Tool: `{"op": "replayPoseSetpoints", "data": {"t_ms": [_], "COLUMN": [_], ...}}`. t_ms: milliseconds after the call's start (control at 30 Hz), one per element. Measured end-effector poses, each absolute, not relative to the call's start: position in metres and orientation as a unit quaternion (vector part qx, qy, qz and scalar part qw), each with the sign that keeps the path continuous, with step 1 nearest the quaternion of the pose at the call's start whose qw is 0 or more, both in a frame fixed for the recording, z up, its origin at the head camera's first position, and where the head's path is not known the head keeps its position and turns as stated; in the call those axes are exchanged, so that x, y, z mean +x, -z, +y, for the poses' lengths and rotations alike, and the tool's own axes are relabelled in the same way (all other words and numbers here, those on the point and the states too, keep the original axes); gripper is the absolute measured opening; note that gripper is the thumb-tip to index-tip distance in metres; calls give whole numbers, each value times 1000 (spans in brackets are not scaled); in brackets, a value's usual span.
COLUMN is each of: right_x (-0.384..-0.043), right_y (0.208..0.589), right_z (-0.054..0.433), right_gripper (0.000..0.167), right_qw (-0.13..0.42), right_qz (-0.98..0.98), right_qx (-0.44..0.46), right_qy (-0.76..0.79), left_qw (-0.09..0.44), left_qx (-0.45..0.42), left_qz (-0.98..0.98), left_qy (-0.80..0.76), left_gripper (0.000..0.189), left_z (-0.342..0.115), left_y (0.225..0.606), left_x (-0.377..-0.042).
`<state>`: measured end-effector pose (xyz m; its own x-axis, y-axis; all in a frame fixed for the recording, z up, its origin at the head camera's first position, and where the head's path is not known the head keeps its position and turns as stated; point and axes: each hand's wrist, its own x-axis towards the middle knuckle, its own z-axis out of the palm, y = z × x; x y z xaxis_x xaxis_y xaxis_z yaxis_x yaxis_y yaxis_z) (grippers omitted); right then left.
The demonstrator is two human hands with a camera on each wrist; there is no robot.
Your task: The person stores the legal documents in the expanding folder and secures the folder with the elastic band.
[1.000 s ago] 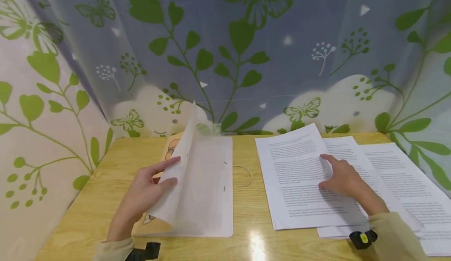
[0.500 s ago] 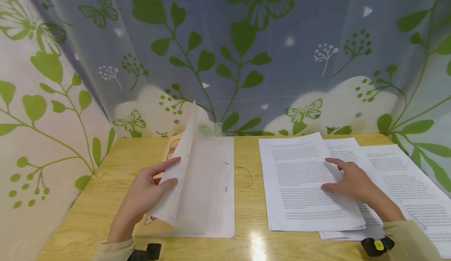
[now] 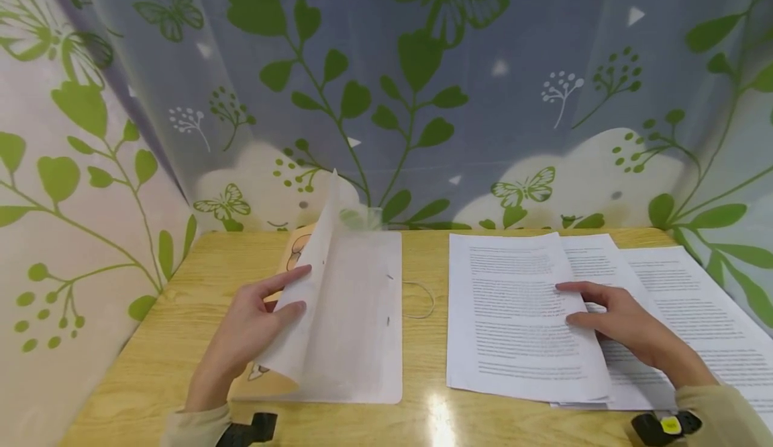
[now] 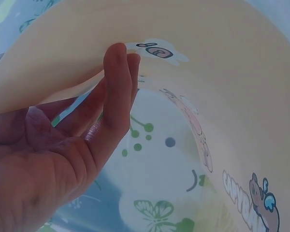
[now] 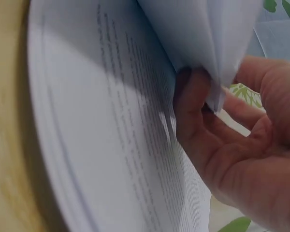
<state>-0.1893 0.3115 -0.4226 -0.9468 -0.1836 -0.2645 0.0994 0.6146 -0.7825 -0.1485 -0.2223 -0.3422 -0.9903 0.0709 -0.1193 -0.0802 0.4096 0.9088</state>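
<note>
My left hand (image 3: 250,326) grips the raised front cover of a folder (image 3: 386,366) that lies open at the left of the table. In the left wrist view the outside of this cover (image 4: 217,34) is pale orange with cartoon animals, and fingers (image 4: 117,92) show on that side. Inside, the folder is whitish, with two short slits near its right edge. At the right, my right hand (image 3: 625,323) pinches the right edge of the top printed sheets (image 3: 513,313). The right wrist view shows that edge bent up between thumb and fingers (image 5: 193,111).
More printed sheets (image 3: 688,292) lie fanned out beneath and to the right. A thin cord loop (image 3: 430,299) sticks out from the folder's right edge. Behind the wooden table (image 3: 423,353) hangs a curtain (image 3: 362,98) with leaves and butterflies.
My right hand has moved to the right and slightly down along the top sheets. These have turned straighter, and their far right corner sits lower. The left hand and folder have stayed put.
</note>
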Motion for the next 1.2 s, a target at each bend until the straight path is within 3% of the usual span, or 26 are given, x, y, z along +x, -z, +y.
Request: {"op": "replayPoseSetpoints", "data": {"t_ms": [233,700,1200], "right_x": [-184,-175,-173], "right_y": [425,426,421], "right_z": [314,312,307], "right_gripper": [64,65,61], "right_qw": [175,113,84], "right_qz": [853,845,796], "right_qx": [-14,-21,-24], "right_qy": [491,522,599], "left_qw": [71,76,78], "left_qx": [-2,-7,-7], "left_qz": [835,832,831], "left_qy": [-545,-550,-551], "left_gripper": [53,54,54], "left_z": [-221,-222,-220], "left_y": [342,343,343], "left_x": [-149,-150,-150]}}
